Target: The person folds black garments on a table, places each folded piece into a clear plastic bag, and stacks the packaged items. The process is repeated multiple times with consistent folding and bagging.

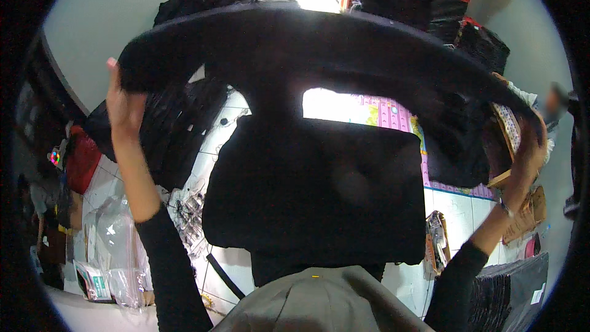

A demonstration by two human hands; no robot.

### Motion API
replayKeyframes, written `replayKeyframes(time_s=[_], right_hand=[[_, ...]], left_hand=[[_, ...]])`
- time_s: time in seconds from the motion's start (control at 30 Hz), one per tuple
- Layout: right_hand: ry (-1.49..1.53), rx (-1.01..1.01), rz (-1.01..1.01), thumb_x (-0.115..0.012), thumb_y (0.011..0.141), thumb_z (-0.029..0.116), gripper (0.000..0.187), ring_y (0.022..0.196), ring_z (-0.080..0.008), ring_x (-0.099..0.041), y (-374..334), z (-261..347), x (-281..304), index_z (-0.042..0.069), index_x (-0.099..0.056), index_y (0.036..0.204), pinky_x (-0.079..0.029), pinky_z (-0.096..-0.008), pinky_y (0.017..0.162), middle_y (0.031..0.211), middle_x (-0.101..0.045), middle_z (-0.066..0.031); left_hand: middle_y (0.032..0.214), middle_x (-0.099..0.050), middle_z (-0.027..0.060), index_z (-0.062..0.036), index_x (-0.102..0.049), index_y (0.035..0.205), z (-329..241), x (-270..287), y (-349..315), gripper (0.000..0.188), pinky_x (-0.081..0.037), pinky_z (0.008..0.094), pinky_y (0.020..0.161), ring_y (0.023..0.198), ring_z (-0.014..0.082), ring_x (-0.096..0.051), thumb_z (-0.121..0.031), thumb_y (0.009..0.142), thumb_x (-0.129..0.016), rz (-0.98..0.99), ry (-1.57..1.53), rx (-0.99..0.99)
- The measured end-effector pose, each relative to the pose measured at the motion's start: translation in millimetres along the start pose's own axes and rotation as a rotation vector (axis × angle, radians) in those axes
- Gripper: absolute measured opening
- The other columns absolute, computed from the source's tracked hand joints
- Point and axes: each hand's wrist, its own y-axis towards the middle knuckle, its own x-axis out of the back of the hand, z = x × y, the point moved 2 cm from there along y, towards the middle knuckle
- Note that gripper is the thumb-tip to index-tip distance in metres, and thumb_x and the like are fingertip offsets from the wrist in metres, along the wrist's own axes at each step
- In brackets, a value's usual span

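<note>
two hands are doing all the holding: the left hand [128, 107] is gripping one end of a wide black cloth [276, 37] and the right hand [530, 147] is curling round the other end. most of the fingers are hiding, so i can't tell how tight either grip is. the cloth is hanging in the air between them, just beyond the flat black stack [313, 190] in front of the person.

what could go sideways imo: if the left grip is too shallow, that end is slipping free and the piece is flopping down crooked. with that width, the middle is probably sagging and creasing if the hands are drifting together. the right end is also sitting near a wooden edge [499, 179], so snagging is a maybe. and loose dark threads [187, 209] are lying on the floor, just waiting to cling.

as for looks, it's showing plain matte black, arching in a long curve, and blending into the dark stuff below, so i'm not making out its lower edge everywhere.
</note>
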Motion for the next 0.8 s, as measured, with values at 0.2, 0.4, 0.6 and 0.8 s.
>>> replayKeyframes(time_s=[0.2,0.4,0.6,0.8], right_hand=[[0.132,-0.503,-0.407,-0.053,0.096,0.017,0.018,0.114,-0.017,-0.052,-139.7,-6.2,153.9,0.003,-0.061,0.105,-0.037,-0.0304,0.103,0.112,-0.058,-0.0055],[0.088,-0.152,0.395,-0.047,0.098,0.023,0.026,0.108,-0.0237,-0.05,-238.2,-20.1,195.4,0.015,-0.036,0.076,-0.034,-0.0414,0.105,0.085,-0.046,-0.0025],[0.292,-0.447,0.705,-0.045,0.101,0.035,0.034,0.089,-0.0219,-0.055,-147.3,-106.7,178.0,0.003,-0.055,0.097,-0.045,-0.0328,0.084,0.092,-0.058,-0.012],[-0.941,-0.24,0.419,-0.044,0.102,0.026,0.049,0.136,-0.0262,-0.037,-72.2,-153.7,61.9,0.002,-0.041,0.144,-0.026,-0.0376,0.115,0.149,-0.037,-0.0147]], left_hand=[[0.13,-0.055,0.0131,-0.0014,-0.05,0.133,-25.8,82.1,-241.6,0.056,-0.037,0.0402,0.105,0.12,0.0238,-0.052,-0.047,0.101,-0.043,0.017,0.392,0.225],[0.11,-0.06,0.009,-0.0002,-0.058,0.114,38.2,60.5,-429.9,0.048,-0.043,0.0358,0.09,0.1,0.0195,-0.056,-0.045,0.097,-0.053,-0.223,0.225,1.086],[0.089,-0.065,0.0049,0.0009,-0.065,0.095,107.0,57.7,-330.5,0.044,-0.049,0.0315,0.075,0.08,0.0151,-0.06,-0.043,0.093,-0.063,-0.648,-0.008,0.623],[0.097,-0.069,0.0067,-0.002,-0.068,0.102,117.6,50.8,-109.6,0.041,-0.051,0.0321,0.082,0.085,0.016,-0.065,-0.041,0.094,-0.062,-0.258,0.167,0.765]])
